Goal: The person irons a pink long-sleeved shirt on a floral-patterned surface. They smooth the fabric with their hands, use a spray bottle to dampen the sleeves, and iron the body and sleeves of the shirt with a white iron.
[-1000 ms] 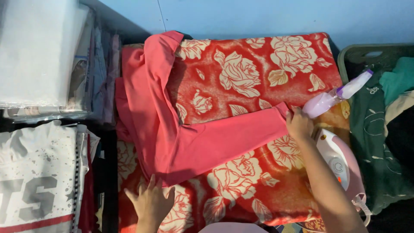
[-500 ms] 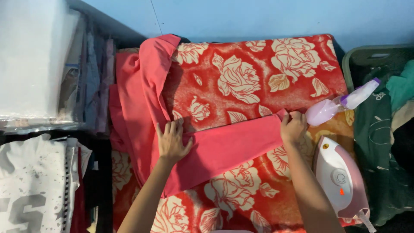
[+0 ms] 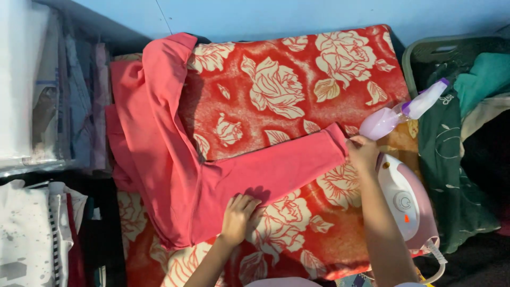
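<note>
A coral-pink long-sleeved garment (image 3: 159,154) lies on a red blanket (image 3: 297,90) printed with cream roses. One sleeve stretches to the right across the blanket. My left hand (image 3: 238,215) presses flat on the lower edge of the garment where the sleeve meets the body. My right hand (image 3: 363,152) pinches the sleeve's cuff at its right end. A white and pink iron (image 3: 406,202) rests just right of my right forearm. A lilac spray bottle (image 3: 396,114) lies above that hand.
Stacks of folded clothes (image 3: 64,101) line the left side, with a white printed garment (image 3: 26,234) below them. A green basket (image 3: 441,50) holding dark green and teal clothes (image 3: 467,138) stands at the right. A blue wall runs along the top.
My left hand has slid down along the garment from its middle to its lower edge. The sleeve now lies flatter and straighter. My right hand keeps its hold on the cuff.
</note>
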